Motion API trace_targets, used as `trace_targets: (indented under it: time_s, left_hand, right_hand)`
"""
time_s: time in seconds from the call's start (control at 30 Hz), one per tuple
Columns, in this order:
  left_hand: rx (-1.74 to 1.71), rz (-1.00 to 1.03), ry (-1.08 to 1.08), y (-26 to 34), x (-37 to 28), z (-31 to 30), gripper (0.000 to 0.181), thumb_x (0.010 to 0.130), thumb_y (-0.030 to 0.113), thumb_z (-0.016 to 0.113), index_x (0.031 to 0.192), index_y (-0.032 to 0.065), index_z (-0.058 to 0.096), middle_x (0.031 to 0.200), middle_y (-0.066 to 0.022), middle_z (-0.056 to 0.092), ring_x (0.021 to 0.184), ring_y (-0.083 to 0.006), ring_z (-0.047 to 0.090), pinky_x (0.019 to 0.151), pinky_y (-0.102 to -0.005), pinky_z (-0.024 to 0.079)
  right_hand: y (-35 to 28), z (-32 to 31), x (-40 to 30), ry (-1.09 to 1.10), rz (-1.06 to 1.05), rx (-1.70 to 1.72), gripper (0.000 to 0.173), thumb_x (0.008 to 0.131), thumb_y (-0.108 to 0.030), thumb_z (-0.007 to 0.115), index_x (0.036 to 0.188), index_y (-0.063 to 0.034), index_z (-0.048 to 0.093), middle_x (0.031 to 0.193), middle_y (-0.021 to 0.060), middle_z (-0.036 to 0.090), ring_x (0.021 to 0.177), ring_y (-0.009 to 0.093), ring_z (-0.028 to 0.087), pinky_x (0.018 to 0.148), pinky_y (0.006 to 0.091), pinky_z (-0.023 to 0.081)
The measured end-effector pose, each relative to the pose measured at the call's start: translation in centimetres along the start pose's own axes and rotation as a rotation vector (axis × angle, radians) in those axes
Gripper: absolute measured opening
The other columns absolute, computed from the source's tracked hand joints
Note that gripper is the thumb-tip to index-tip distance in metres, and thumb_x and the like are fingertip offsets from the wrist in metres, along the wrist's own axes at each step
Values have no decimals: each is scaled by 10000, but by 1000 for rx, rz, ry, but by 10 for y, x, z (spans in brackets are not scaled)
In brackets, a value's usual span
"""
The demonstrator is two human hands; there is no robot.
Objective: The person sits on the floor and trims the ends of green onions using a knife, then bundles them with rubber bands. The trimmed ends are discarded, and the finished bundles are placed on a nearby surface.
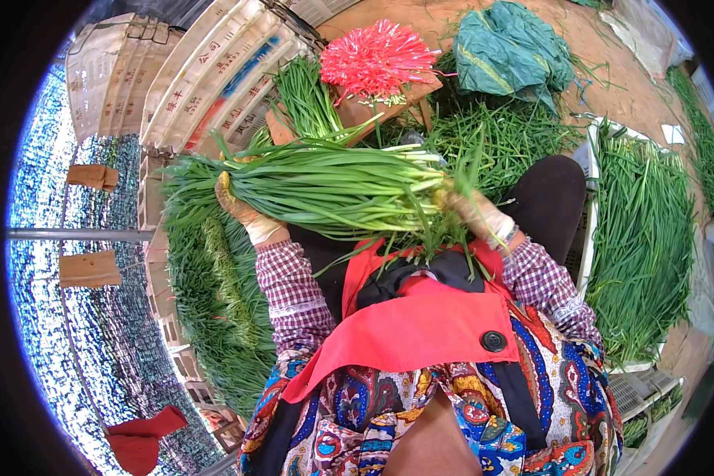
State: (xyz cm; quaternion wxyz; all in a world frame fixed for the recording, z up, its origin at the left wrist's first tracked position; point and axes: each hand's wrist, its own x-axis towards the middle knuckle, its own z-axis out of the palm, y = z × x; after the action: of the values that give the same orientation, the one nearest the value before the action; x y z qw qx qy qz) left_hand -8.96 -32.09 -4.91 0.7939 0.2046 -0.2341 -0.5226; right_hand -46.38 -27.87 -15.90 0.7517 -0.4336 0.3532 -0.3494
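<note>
A large bunch of Chinese chives [333, 187] lies level above my lap, leaf tips to the left and pale stem ends to the right. My left hand [238, 202], in a stained glove, grips its leafy part, with the thumb on the near side and fingertips showing at the far side. At the stem ends is my right hand [473, 211], also gloved; motion blur hides how its fingers are set. Loose green leaves hang around that hand and over the red apron [410, 333].
Red plastic ties [378, 56] and a smaller chive bunch [309, 98] rest on a wooden stool [413, 92]. Loose chives [500, 140] lie beyond my knees, near a green woven sack [511, 50]. A chive-filled crate [589, 238] stands right; stacked chives [220, 315] and crates [214, 83] are left.
</note>
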Motion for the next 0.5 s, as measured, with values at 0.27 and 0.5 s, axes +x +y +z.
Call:
trace_targets:
  time_s: [0.27,0.5]
  left_hand:
    - [108,35,-69,-1,-12,25,452,812,290,587,1239,153,537,1004,-106,603,928,-256,568,844,-449,481]
    - [83,40,-137,-7,-1,32,420,838,280,556,1213,89,536,899,-77,569,836,-228,533,845,-423,435]
  right_hand:
    - [-43,21,4,284,-388,-298,327,832,-189,689,1112,-41,607,1013,78,648,913,148,587,790,284,460]
    - [3,12,33,202,-422,21,362,901,-228,601,1176,-3,530,1000,40,620,895,158,591,803,283,490]
